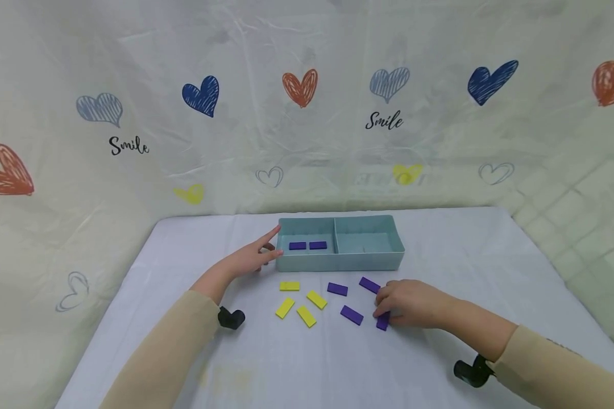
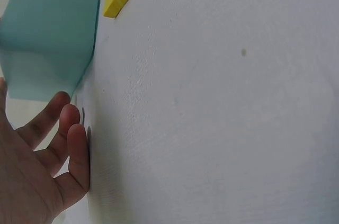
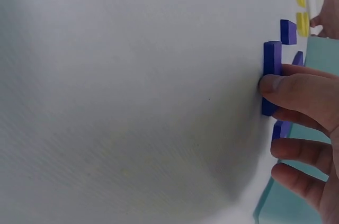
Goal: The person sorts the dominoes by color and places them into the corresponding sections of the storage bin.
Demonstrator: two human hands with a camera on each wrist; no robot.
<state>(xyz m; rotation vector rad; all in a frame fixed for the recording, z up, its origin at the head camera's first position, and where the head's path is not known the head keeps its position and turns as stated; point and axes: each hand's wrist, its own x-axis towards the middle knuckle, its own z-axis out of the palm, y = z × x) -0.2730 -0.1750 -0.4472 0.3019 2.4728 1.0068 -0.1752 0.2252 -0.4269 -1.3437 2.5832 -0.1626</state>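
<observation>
A light-blue box [image 1: 340, 262] with two compartments stands toward the back of the table. My left hand [image 1: 251, 258] is at its left end, index finger and thumb touching the rim and the other fingers loosely bent below. Two purple blocks [image 1: 318, 245] lie in the left compartment. In front of the box, at right, my right hand [image 1: 414, 304] pinches a purple block [image 3: 272, 57] between thumb and fingers, close over the cloth. Another purple block [image 1: 370, 284] lies just beyond its fingertips, and two more purple blocks [image 1: 351, 314] lie to its left.
Several yellow blocks [image 1: 306, 316] lie on the white tablecloth [image 1: 307, 363], left of the purple ones and in front of the box. A pale curtain [image 1: 337, 142] printed with hearts hangs behind the table. Each wrist wears a small black camera [image 1: 473, 372].
</observation>
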